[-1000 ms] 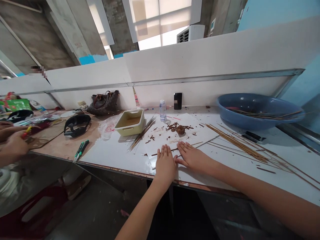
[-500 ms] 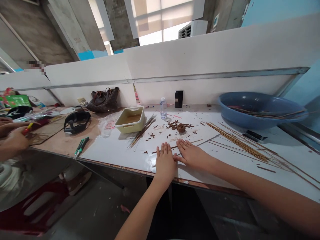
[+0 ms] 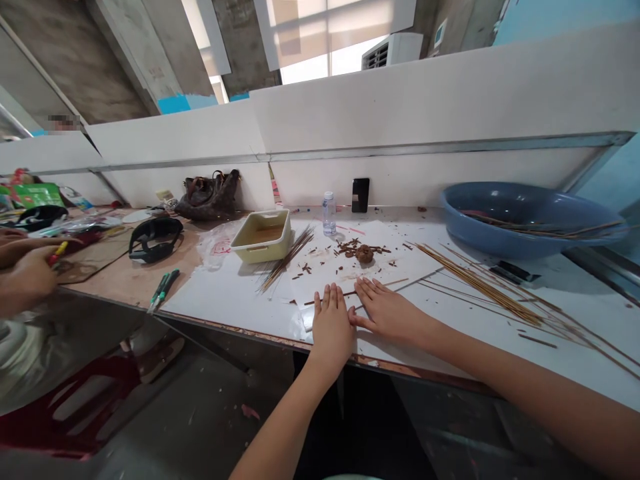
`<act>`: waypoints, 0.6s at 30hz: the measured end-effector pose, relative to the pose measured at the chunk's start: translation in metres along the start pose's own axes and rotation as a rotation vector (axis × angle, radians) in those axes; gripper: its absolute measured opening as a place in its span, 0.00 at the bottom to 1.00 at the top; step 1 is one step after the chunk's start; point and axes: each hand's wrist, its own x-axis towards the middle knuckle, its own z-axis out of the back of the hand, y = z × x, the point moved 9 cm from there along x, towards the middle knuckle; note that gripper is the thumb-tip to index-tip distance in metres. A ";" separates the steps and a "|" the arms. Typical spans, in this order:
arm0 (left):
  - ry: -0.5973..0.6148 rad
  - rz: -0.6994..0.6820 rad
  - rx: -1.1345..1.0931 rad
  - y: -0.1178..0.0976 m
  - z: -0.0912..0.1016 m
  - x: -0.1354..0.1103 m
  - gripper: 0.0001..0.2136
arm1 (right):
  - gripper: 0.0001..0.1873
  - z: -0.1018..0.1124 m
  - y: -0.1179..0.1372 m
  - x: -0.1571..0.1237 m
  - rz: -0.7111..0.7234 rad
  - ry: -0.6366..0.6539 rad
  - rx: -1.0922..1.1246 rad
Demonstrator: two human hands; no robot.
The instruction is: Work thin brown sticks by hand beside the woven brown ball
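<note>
My left hand [image 3: 333, 327] lies flat near the table's front edge, fingers straight and pointing away from me. Beside it my right hand [image 3: 387, 310] is also flat, its thumb touching or nearly touching the left hand. Under the fingers of both runs a thin brown stick [image 3: 349, 294], its ends showing on either side. Part of a shiny flat piece [image 3: 307, 320] shows by my left hand; the rest is covered. Beyond the hands, a brown dough-like lump [image 3: 364, 253] sits among short brown scraps [image 3: 346, 245] on the white paper [image 3: 265, 317].
Thin sticks [image 3: 480, 287] lie bundled at right, before a blue basin [image 3: 530, 233]. A yellow tub [image 3: 260, 252] of liquid, more fine sticks [image 3: 290, 257], a bottle [image 3: 329, 217] and a phone [image 3: 361, 195] stand behind. Left are pliers [image 3: 164, 290] and a co-worker's hand [image 3: 33, 280].
The view has shifted slightly. My hands stay flat over the stick with hardly any visible movement.
</note>
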 end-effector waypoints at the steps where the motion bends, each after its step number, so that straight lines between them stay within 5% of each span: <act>1: -0.001 -0.002 0.002 -0.001 0.000 0.000 0.30 | 0.50 0.000 0.000 -0.001 0.003 -0.004 0.009; 18: 0.023 -0.010 0.004 -0.009 0.000 -0.017 0.29 | 0.55 -0.001 0.004 -0.022 0.016 0.016 0.029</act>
